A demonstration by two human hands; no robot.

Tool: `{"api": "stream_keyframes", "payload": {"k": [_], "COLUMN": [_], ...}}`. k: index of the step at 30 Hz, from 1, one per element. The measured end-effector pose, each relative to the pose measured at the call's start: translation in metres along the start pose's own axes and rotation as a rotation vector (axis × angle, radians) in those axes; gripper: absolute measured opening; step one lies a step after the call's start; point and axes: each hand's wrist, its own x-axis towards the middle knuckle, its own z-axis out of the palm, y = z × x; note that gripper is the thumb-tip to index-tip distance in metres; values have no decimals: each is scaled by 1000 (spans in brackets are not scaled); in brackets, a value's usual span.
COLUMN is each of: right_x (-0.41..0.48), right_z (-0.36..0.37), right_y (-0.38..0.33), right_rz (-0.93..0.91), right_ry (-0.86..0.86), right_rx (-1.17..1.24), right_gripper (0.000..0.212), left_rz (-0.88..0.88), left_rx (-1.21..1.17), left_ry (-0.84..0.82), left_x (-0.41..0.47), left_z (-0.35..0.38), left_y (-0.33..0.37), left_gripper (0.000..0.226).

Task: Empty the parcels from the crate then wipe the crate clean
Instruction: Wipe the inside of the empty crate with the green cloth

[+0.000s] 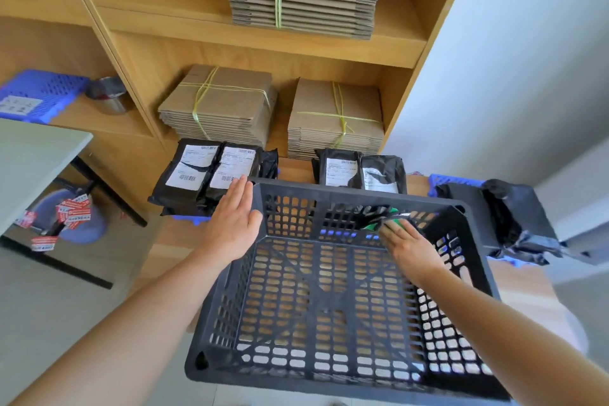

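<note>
A black slotted plastic crate [329, 369] stands in front of me with nothing lying on its floor. My left hand [234, 224] lies flat with straight fingers against the outside of its far left corner. Inside the crate, my right hand [408, 245] presses a green and black cloth [385, 219] against the far wall near the right corner. Black parcels with white labels [204, 175] are stacked on the low shelf beyond the crate at left. More parcels [359, 171] lie in the middle, and a crumpled black one [507, 221] sits at right.
A wooden shelf unit [263, 39] holds bundles of flat cardboard [217, 105] tied with yellow string. A blue crate [36, 95] and a tape roll [108, 94] sit on the left shelf. A grey table [33, 161] stands at left, with a blue bin [75, 217] under it.
</note>
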Motion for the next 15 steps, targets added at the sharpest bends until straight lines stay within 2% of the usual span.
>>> {"api": "stream_keyframes", "payload": {"k": [2,5,8,10,15], "right_x": [-17,-37,-37,-22,31], "right_z": [5,9,12,13,-6], "right_y": [7,7,-8,-25,-63], "right_rz": [127,388,648,800,1170], "right_ry": [-5,30,18,47,225], "right_rx": [71,202,473,763,1280], "right_gripper": [79,92,95,96,86], "left_rz": [-6,-9,-14,-13,-7], "left_rx": [4,16,16,16,22], "left_ry": [-5,-3,-5,2,10], "left_x": [1,2,2,3,2], "left_z": [0,1,2,2,2], "left_y": [0,0,1,1,2], "left_gripper": [62,63,63,63,63]}}
